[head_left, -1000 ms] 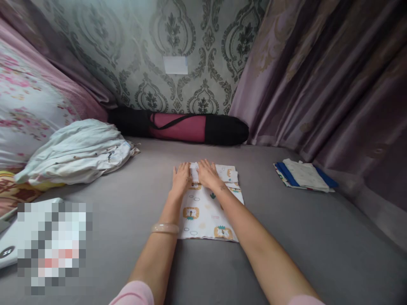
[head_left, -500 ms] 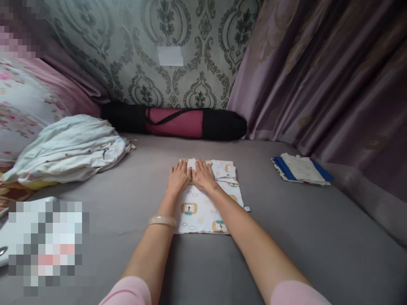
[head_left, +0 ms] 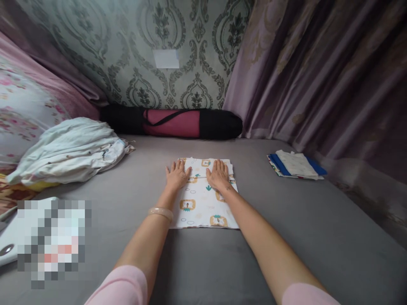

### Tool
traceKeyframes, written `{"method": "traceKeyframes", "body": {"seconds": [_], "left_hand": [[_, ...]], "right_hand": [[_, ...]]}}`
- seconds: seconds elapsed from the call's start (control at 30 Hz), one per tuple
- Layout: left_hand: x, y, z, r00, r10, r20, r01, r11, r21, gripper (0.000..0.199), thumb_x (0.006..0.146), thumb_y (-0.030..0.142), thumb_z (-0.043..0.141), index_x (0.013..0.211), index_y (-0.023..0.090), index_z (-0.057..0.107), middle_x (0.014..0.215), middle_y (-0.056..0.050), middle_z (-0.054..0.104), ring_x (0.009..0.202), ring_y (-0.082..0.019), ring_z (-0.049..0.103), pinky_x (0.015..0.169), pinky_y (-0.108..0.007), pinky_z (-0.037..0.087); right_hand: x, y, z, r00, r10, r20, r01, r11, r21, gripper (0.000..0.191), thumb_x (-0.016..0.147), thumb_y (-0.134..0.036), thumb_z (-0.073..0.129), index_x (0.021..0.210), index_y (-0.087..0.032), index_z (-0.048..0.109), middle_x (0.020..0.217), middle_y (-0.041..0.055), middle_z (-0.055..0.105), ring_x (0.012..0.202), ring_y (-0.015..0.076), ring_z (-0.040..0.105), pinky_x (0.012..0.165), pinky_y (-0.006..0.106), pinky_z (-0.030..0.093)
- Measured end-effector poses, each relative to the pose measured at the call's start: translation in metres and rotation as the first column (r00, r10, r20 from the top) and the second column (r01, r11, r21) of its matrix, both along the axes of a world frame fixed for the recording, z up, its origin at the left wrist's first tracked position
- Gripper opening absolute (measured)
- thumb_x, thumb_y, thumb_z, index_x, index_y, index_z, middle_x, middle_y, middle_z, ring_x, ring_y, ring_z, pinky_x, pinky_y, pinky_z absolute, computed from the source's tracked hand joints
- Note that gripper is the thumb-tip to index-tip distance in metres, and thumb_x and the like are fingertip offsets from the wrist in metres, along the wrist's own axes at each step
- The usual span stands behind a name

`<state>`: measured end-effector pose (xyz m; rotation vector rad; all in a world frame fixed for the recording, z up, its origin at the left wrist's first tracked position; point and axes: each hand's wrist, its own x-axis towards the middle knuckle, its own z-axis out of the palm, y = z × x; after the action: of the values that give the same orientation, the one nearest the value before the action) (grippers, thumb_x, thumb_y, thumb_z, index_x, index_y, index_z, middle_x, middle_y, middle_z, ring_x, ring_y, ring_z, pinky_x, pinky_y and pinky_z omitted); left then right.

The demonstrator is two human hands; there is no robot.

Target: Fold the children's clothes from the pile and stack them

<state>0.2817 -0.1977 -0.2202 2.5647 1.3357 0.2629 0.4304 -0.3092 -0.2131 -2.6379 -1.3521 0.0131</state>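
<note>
A white cloth (head_left: 200, 201) printed with orange lion-like faces and green marks lies folded on the grey sheet in front of me. Its far part is turned over into a flap (head_left: 197, 168). My left hand (head_left: 178, 174) rests flat on the flap's left end, fingers spread, with a pale bangle (head_left: 160, 213) on that wrist. On the flap's right side lies my right hand (head_left: 218, 174), palm down and fingers stretched out. Neither hand grips the cloth.
A small folded cloth stack (head_left: 297, 164), white over blue, sits to the right. Crumpled pale fabric (head_left: 73, 144) lies at left, above a white object (head_left: 25, 224) partly blurred out. A black and maroon roll bag (head_left: 171, 123) lies along the wall. Purple curtains (head_left: 305, 76) hang at right.
My hands were side by side on the flap's left half. The right hand has slid right across it, smoothing the fabric, while the left stays near the left edge.
</note>
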Motion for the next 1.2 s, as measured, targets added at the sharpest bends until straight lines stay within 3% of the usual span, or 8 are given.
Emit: {"method": "traceKeyframes", "body": {"seconds": [0.37, 0.57, 0.7, 0.83, 0.93, 1.03, 1.2], "left_hand": [[-0.006, 0.004, 0.007, 0.996, -0.054, -0.066, 0.050, 0.997, -0.060, 0.070, 0.093, 0.058, 0.020, 0.151, 0.018, 0.023, 0.157, -0.011, 0.019, 0.145, -0.032, 0.014, 0.113, -0.061, 0.011], [-0.030, 0.007, 0.015, 0.983, -0.164, -0.082, 0.152, 0.980, -0.132, 0.066, 0.095, 0.050, 0.023, 0.150, 0.014, 0.021, 0.157, -0.014, 0.019, 0.145, -0.029, 0.015, 0.114, -0.055, 0.014], [-0.051, -0.015, 0.021, 0.976, -0.192, -0.103, 0.181, 0.977, -0.113, 0.064, 0.095, 0.048, 0.029, 0.151, 0.016, 0.021, 0.157, -0.017, 0.018, 0.144, -0.030, 0.018, 0.111, -0.055, 0.022], [-0.060, -0.046, 0.022, 0.933, -0.351, -0.079, 0.355, 0.934, 0.041, 0.056, 0.097, 0.041, 0.031, 0.147, 0.016, 0.031, 0.157, -0.014, 0.021, 0.146, -0.028, 0.013, 0.115, -0.053, 0.013], [-0.060, -0.060, 0.020, 0.903, -0.423, -0.080, 0.428, 0.902, 0.062, 0.048, 0.098, 0.035, 0.030, 0.144, 0.020, 0.036, 0.154, -0.011, 0.031, 0.144, -0.025, 0.021, 0.116, -0.051, 0.015], [-0.059, -0.063, 0.020, 0.907, -0.412, -0.084, 0.415, 0.909, 0.025, 0.045, 0.099, 0.035, 0.029, 0.142, 0.022, 0.037, 0.154, -0.009, 0.032, 0.143, -0.024, 0.024, 0.115, -0.053, 0.019], [-0.060, -0.063, 0.022, 0.915, -0.396, -0.080, 0.400, 0.916, 0.036, 0.043, 0.099, 0.034, 0.029, 0.139, 0.021, 0.038, 0.153, -0.011, 0.032, 0.143, -0.027, 0.025, 0.113, -0.057, 0.020]], "right_hand": [[0.018, -0.022, 0.001, 0.998, -0.064, 0.024, 0.065, 0.997, -0.035, 0.071, 0.096, -0.044, 0.025, 0.146, 0.006, 0.026, 0.155, 0.0217, 0.020, 0.144, 0.0303, 0.016, 0.115, 0.042, 0.011], [0.030, -0.036, 0.012, 0.998, -0.055, -0.038, 0.054, 0.998, -0.030, 0.068, 0.097, -0.045, 0.025, 0.146, 0.001, 0.028, 0.154, 0.0211, 0.023, 0.142, 0.0301, 0.021, 0.113, 0.041, 0.019], [0.041, -0.030, 0.025, 0.998, 0.060, 0.036, -0.061, 0.997, 0.040, 0.066, 0.098, -0.043, 0.017, 0.148, -0.001, 0.025, 0.156, 0.0176, 0.020, 0.145, 0.0270, 0.013, 0.116, 0.043, 0.009], [0.052, -0.020, 0.022, 0.970, 0.226, 0.087, -0.230, 0.972, 0.043, 0.065, 0.098, -0.041, 0.016, 0.150, -0.002, 0.022, 0.158, 0.0135, 0.016, 0.146, 0.0224, 0.008, 0.118, 0.038, 0.004], [0.059, -0.018, 0.008, 0.969, 0.246, 0.019, -0.245, 0.968, -0.044, 0.066, 0.098, -0.041, 0.016, 0.148, -0.001, 0.025, 0.157, 0.0149, 0.020, 0.145, 0.0229, 0.014, 0.118, 0.036, 0.008], [0.065, -0.018, -0.002, 0.970, 0.242, 0.004, -0.241, 0.968, -0.071, 0.066, 0.097, -0.041, 0.015, 0.148, -0.001, 0.026, 0.156, 0.0153, 0.021, 0.145, 0.0238, 0.016, 0.118, 0.037, 0.008], [0.066, -0.015, 0.006, 0.972, 0.233, -0.028, -0.235, 0.964, -0.126, 0.066, 0.097, -0.043, 0.018, 0.149, -0.002, 0.024, 0.156, 0.0164, 0.020, 0.145, 0.0245, 0.015, 0.117, 0.039, 0.011]]}}
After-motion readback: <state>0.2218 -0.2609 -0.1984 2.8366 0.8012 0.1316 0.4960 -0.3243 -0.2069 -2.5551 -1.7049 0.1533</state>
